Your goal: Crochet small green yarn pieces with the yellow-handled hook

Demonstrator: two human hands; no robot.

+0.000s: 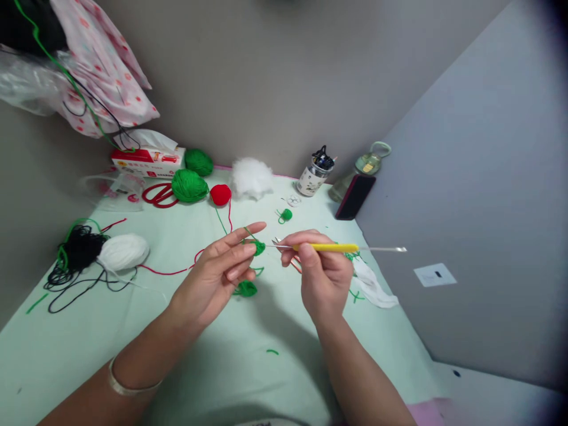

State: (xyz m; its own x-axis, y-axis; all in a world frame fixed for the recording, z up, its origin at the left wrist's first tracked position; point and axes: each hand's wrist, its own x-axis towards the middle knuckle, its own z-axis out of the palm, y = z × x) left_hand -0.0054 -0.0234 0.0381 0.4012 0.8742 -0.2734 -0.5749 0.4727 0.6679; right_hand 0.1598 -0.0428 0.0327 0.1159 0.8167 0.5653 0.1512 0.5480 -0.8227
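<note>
Above the middle of the table, my left hand (217, 269) pinches a small green crochet piece (258, 247) between thumb and fingers, its index finger stretched out with green yarn over it. My right hand (323, 269) grips a crochet hook (328, 248) by its yellow handle. The hook's thin metal tip reaches left to the green piece; whether it is inside a loop I cannot tell. Another metal end sticks out to the right of the handle. Below my left fingers lies a green crocheted bit (245, 289) on the cloth. Scissors behind my right hand are mostly hidden.
Green yarn balls (190, 186), a red yarn ball (220, 194), white stuffing (252, 177) and a tissue box (151, 163) line the back. Black yarn (82, 251) and white yarn (124, 251) lie left. A pen cup (314, 177), bottle (368, 163) and phone (355, 197) stand back right.
</note>
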